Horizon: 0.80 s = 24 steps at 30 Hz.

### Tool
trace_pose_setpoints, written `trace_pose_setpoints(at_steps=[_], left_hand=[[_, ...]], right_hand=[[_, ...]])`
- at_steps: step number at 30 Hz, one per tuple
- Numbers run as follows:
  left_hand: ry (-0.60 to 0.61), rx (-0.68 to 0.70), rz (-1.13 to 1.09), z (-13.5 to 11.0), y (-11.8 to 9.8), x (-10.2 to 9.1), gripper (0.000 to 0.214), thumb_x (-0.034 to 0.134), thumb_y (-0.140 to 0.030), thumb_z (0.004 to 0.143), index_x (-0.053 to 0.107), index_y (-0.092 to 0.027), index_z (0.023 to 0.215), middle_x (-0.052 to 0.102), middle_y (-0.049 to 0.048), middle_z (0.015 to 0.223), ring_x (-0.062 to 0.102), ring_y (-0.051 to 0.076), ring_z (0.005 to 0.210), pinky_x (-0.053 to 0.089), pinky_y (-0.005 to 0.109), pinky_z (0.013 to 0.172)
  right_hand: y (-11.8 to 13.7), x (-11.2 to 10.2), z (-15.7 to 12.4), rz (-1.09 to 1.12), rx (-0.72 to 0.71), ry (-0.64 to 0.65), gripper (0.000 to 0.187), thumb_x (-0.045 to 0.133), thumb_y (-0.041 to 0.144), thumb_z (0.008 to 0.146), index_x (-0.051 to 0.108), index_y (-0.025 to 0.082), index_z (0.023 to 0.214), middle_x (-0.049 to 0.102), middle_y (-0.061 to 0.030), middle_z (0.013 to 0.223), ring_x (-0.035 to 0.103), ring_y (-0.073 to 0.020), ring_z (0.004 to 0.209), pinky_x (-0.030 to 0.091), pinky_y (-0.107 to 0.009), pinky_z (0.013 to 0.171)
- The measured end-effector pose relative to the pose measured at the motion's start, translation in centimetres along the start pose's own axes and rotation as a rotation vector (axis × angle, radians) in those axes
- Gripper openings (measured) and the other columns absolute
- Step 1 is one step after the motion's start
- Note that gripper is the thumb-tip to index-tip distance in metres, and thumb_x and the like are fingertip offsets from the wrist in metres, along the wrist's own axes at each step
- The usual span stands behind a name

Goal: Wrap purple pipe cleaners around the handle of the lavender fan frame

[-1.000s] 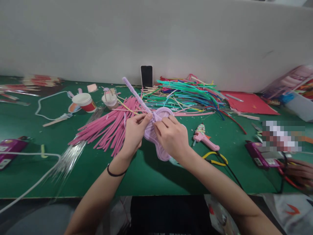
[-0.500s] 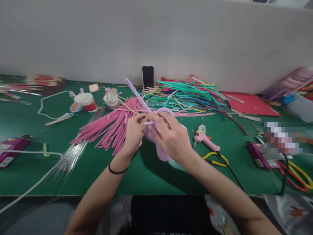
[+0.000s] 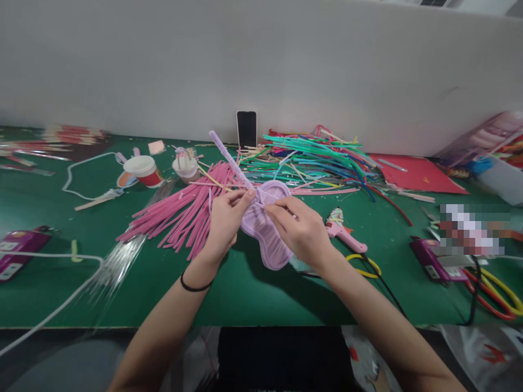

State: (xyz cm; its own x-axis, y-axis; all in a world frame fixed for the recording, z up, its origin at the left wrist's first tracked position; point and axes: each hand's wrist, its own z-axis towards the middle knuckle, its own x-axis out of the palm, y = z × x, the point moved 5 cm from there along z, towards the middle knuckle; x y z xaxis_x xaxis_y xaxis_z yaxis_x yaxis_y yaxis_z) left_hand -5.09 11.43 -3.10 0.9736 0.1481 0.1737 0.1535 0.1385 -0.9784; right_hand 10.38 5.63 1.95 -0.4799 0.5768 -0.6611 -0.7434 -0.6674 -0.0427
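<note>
A lilac pipe-cleaner piece (image 3: 274,251) with rounded lobes is held above the table, its surface crossed by fine strands. A fuzzy lilac stem (image 3: 229,158) sticks up from it to the upper left. My left hand (image 3: 227,218) pinches the piece where stem and lobes meet. With thumb and forefinger, my right hand (image 3: 301,226) pinches a thin lilac pipe-cleaner end (image 3: 260,205) in front of the piece. The right hand covers part of the right-hand lobes. Left of my left hand lies a bundle of pink pipe cleaners (image 3: 175,215).
Behind the hands lie many green and blue pipe cleaners (image 3: 314,155) and an upright phone (image 3: 247,129). On the right are a pink glue gun (image 3: 347,238), yellow-handled pliers (image 3: 365,265) and a red sheet (image 3: 420,173). A paper cup (image 3: 144,170) stands left, near a white cable (image 3: 69,177).
My right hand has drawn back a little to the right, its fingers now pinching the thin strand. More of the lilac piece shows. My left hand has hardly moved.
</note>
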Motion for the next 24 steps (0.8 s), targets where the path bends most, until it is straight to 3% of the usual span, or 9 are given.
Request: trace_pose_setpoints(at_steps=[10, 24], left_hand=[[-0.017, -0.007, 0.007, -0.04, -0.06, -0.04, 0.026, 0.081, -0.040, 0.070, 0.076, -0.015, 0.075, 0.073, 0.0037, 0.073, 0.065, 0.018, 0.070, 0.049, 0.027, 0.063], [-0.006, 0.003, -0.021, -0.10, -0.18, -0.01, 0.022, 0.082, -0.036, 0.071, 0.076, -0.015, 0.072, 0.072, 0.0024, 0.070, 0.064, 0.016, 0.068, 0.048, 0.025, 0.063]], right_hand=[[1.02, 0.89, 0.74, -0.065, -0.013, 0.127, 0.026, 0.047, 0.009, 0.100, 0.073, 0.014, 0.098, 0.069, -0.0099, 0.092, 0.061, -0.0188, 0.085, 0.049, -0.029, 0.072], [0.63, 0.60, 0.48, -0.060, 0.030, 0.068, 0.022, 0.051, 0.009, 0.099, 0.072, 0.014, 0.099, 0.070, -0.0089, 0.092, 0.061, -0.0172, 0.082, 0.049, -0.028, 0.070]])
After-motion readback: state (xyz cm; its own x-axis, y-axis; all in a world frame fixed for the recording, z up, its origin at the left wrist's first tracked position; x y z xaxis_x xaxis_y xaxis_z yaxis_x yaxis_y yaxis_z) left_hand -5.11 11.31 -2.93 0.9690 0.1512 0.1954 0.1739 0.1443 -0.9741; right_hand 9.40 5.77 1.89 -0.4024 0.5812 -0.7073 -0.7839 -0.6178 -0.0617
